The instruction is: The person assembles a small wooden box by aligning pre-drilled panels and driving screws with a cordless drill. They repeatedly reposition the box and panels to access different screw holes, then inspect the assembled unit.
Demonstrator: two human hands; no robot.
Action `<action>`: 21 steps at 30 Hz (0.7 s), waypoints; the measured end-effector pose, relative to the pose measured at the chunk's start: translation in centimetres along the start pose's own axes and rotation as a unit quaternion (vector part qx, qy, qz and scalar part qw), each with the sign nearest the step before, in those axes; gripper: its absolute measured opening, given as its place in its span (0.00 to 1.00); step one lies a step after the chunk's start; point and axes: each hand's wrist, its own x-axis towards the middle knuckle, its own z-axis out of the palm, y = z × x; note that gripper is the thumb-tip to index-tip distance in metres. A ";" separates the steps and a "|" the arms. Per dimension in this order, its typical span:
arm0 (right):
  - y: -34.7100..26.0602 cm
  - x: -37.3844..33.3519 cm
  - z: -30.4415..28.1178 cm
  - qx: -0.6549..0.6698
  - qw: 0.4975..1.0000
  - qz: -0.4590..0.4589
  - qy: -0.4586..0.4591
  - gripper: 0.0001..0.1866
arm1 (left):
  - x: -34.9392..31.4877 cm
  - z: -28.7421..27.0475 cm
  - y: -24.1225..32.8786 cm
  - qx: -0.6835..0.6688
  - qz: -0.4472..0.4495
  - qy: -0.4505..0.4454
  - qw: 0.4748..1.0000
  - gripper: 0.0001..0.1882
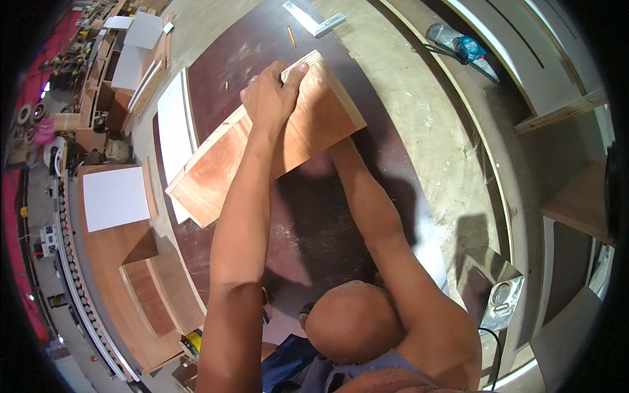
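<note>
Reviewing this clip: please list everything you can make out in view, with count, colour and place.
Wooden piece: 1, reddish tan, over the table
Table: 1, dark maroon, centre
Pencil: 1, orange, far end of table
L-shaped metal tool: 1, silver, far table edge
White board: at least 1, table's left edge
White panel: 1, on brown wood, left
Power tool: 1, teal, upper right
Metal sheet: 1, silver, lower right
Pink bundle: 1, far left
Clutter: uncounted, mixed colours, upper left; too small to sort
Left hand: 1, bare, gripping the wooden piece's upper edge
Right hand: hidden behind the wooden piece; bare forearm visible
</note>
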 end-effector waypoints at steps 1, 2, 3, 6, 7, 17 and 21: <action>-0.4 -1.0 -0.6 -0.020 1.000 0.004 0.010 0.35 | -0.3 0.3 0.0 -0.001 0.021 0.014 1.000 0.34; -0.8 -2.4 -1.0 -0.046 0.999 0.008 0.021 0.35 | -0.9 0.3 0.0 -0.002 0.039 0.027 0.999 0.35; -1.7 -3.9 -1.6 -0.078 0.996 0.010 0.031 0.36 | -1.5 0.4 -0.1 -0.002 0.058 0.041 0.997 0.35; -5.7 -9.1 -0.9 -0.285 0.958 -0.011 0.037 0.36 | -3.8 0.5 -0.8 -0.011 0.108 0.061 0.992 0.22; -7.7 -10.3 -0.1 -0.243 0.966 0.033 0.086 0.36 | -5.0 0.6 -0.7 -0.026 0.126 0.068 0.989 0.20; -11.4 -15.4 1.9 -0.611 0.751 -0.009 0.251 0.43 | -15.6 4.4 2.5 0.006 0.166 0.178 0.970 0.24; -10.0 -16.6 -0.3 -0.532 0.798 -0.026 0.280 0.38 | -18.9 6.6 1.9 0.036 0.170 0.179 0.968 0.30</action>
